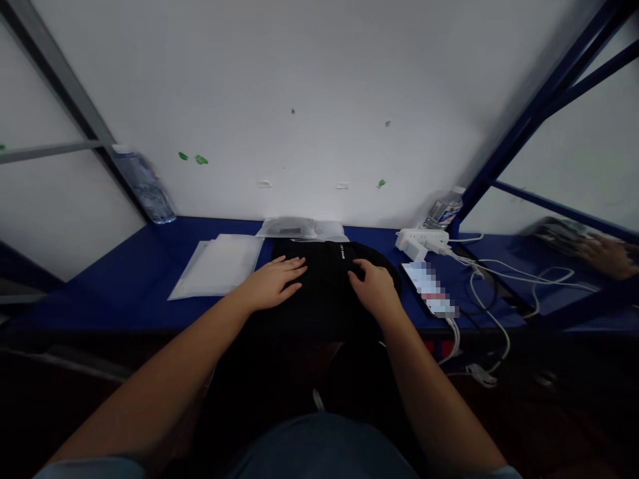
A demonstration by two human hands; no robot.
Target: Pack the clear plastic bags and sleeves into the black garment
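Resting the left hand (273, 283) flat and spread on the black cloth (319, 289) atop the blue desk (120, 279), between white sheets (224, 261) and a phone (429, 287), and touching the cloth farther right with the right hand (375, 286) loosely curled, but cannot tell whether pinching it.

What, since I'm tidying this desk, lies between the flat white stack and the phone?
In the head view, black cloth lies between the white stack and the phone, with the left hand and right hand on it.
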